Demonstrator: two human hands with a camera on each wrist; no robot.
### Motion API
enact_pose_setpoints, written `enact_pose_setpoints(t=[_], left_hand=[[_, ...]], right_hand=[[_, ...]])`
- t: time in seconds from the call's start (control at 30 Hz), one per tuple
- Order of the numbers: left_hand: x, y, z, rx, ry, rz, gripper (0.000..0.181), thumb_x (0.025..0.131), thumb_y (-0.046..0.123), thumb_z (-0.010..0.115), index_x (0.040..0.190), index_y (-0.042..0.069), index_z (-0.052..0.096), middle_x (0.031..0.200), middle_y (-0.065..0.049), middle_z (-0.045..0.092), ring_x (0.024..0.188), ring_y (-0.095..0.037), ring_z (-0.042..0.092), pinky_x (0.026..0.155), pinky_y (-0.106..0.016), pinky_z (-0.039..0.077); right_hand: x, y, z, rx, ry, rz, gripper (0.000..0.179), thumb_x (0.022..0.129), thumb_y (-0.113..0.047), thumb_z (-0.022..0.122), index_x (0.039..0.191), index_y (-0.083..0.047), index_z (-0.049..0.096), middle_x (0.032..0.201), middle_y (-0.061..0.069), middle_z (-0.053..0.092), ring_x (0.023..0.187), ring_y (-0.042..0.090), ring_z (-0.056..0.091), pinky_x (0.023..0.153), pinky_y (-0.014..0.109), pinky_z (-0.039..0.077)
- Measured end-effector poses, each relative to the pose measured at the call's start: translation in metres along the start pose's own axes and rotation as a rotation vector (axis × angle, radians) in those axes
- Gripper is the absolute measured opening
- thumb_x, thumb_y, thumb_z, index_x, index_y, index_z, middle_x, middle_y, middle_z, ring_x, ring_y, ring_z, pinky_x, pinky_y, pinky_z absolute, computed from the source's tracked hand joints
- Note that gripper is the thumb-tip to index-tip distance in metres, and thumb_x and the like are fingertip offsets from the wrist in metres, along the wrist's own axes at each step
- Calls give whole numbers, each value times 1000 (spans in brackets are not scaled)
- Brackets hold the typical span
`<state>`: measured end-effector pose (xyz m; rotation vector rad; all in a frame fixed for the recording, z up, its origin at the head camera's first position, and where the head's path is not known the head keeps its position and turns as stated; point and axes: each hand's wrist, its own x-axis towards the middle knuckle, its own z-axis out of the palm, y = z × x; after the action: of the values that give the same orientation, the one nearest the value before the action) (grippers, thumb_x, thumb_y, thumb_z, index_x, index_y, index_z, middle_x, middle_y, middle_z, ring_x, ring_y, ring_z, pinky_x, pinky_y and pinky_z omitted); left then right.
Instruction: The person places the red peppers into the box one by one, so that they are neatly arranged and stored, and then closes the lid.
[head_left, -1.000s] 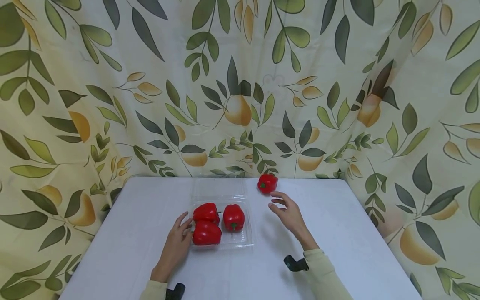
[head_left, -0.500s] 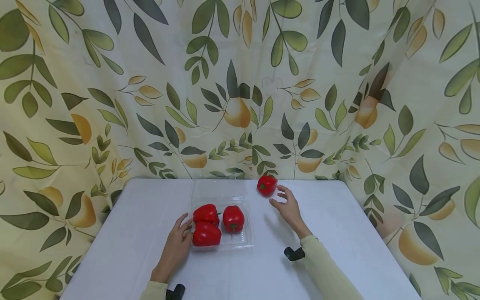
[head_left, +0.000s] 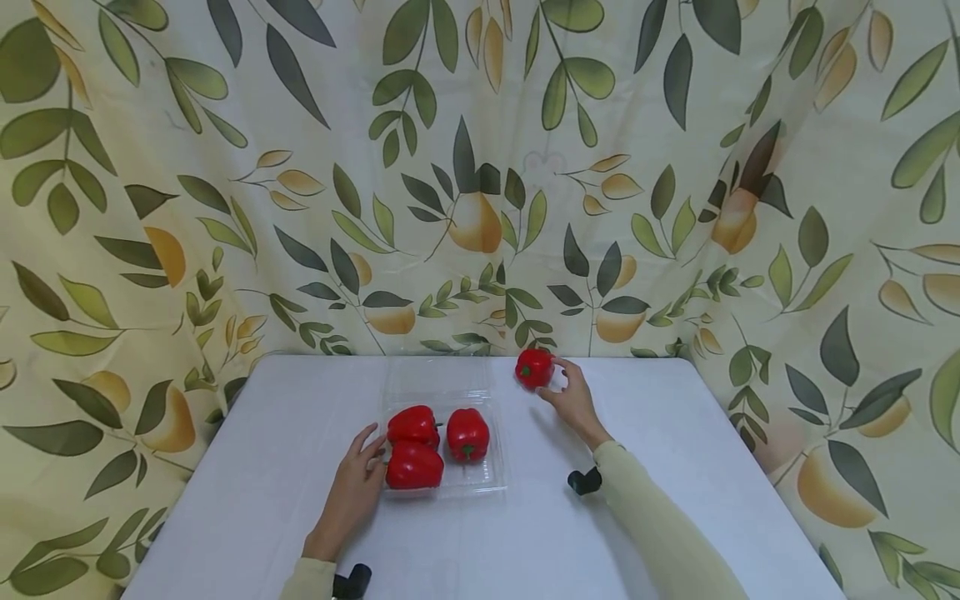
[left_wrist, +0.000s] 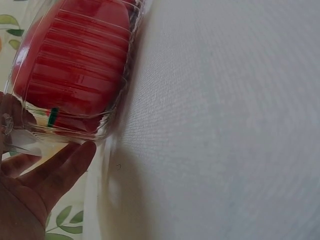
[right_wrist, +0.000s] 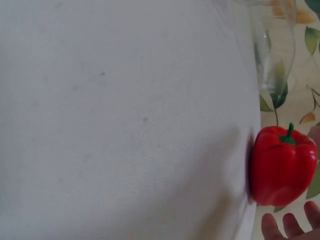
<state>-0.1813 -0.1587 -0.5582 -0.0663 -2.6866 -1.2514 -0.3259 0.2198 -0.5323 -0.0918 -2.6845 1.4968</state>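
Observation:
Three red bell peppers, one of them a pepper [head_left: 467,435] with its stem toward me, lie in a clear plastic clamshell box [head_left: 491,479]. Its lid [head_left: 437,375] is folded open toward the back. My left hand [head_left: 348,492] rests at the box's left side with fingers extended; in the left wrist view the fingertips [left_wrist: 87,150] are right at the plastic wall. A fourth red bell pepper [head_left: 533,368] sits near the table's back edge. My right hand [head_left: 576,400] spreads thumb and fingers around its right side; in the right wrist view a gap shows between several fingertips [right_wrist: 270,225] and the pepper [right_wrist: 283,167].
The white-covered table [head_left: 300,400] ends just behind the fourth pepper. A leaf-and-fruit patterned curtain [head_left: 480,275] hangs behind and on both sides. Dark wrist cameras sit at the left cuff [head_left: 352,582] and the right cuff [head_left: 585,481].
My right hand has moved forward and slightly left, to the fourth pepper, with thumb and fingers now at its side. My left hand and the box have stayed in place.

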Motion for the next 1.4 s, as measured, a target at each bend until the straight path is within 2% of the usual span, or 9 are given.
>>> enact_pose_setpoints(t=[0.13,0.37,0.53,0.63,0.93,1.13,1.3,1.4], left_hand=[[1,0,1,6,-3,1,47,94,13,60,140,7,54,152,-8,42,121,-27,62,94,-41,56],[1,1,1,26,5,0,46,94,11,60,140,6,54,153,-8,42,121,-28,62,94,-41,56],[1,0,1,21,23,19,46,93,10,60,139,6,55,151,-9,45,120,-29,63,93,-41,56],[1,0,1,14,10,9,47,93,12,61,140,7,54,151,-8,44,121,-28,62,93,-41,57],[1,0,1,12,-8,-18,49,93,15,61,141,9,53,153,-6,42,123,-27,61,93,-39,57],[1,-1,2,14,-4,3,46,94,13,59,139,8,55,152,-6,43,120,-25,62,92,-38,58],[1,-2,1,14,6,9,45,94,12,58,138,7,56,151,-7,45,118,-25,63,92,-39,58],[2,-3,1,16,-2,10,45,95,13,57,139,7,55,151,-8,45,119,-25,63,92,-39,58]], right_hand=[[8,5,1,-20,16,0,74,85,-18,73,148,-12,36,157,15,30,143,39,30,109,59,42],[23,7,5,-6,24,7,77,84,-18,75,149,-11,35,156,15,32,144,38,29,113,60,36],[31,7,10,-12,1,-18,80,83,-16,76,150,-13,34,156,15,32,144,38,29,112,58,39],[35,9,14,-34,-11,-43,79,83,-15,76,151,-14,34,155,14,33,143,37,30,111,56,41],[42,13,20,-61,-22,-53,77,81,-8,77,148,-14,38,154,16,28,142,39,31,109,56,44],[44,17,18,-78,-27,-60,82,77,-1,78,146,-12,35,152,18,26,141,41,30,107,58,45],[44,17,17,-119,-2,-59,83,79,-3,77,149,-9,32,151,20,28,140,42,32,110,57,42],[43,15,15,-90,17,-44,84,79,-5,77,149,-10,32,150,20,30,140,41,32,109,57,43]])
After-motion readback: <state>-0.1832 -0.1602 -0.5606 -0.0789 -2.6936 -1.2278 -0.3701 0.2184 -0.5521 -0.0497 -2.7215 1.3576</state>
